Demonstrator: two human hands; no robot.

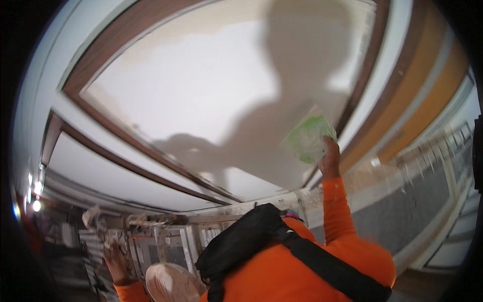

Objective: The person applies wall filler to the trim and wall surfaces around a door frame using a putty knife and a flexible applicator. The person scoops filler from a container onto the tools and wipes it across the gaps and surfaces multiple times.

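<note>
My right hand [330, 157] is raised against a white panel [191, 75], with its fingers closed on the edge of a thin pale green sheet [308, 138]. The sheet has a whitish, smudged middle and lies flat on or close to the panel; I cannot tell its material. Low at the left, my left hand [115, 261] is lifted beside pale metal bars. Its fingers are dim and blurred, so their grip does not show. Above it sits a crumpled whitish thing [93, 217]. My shadow covers the panel's right half.
Dark brown trim [113, 117] frames the panel, and orange-brown bands [412, 108] run along its right. A dusty ledge [372, 194] with a grey panel stands at right. A black bag [241, 239] hangs across my orange top. A beige rounded thing [171, 284] is below.
</note>
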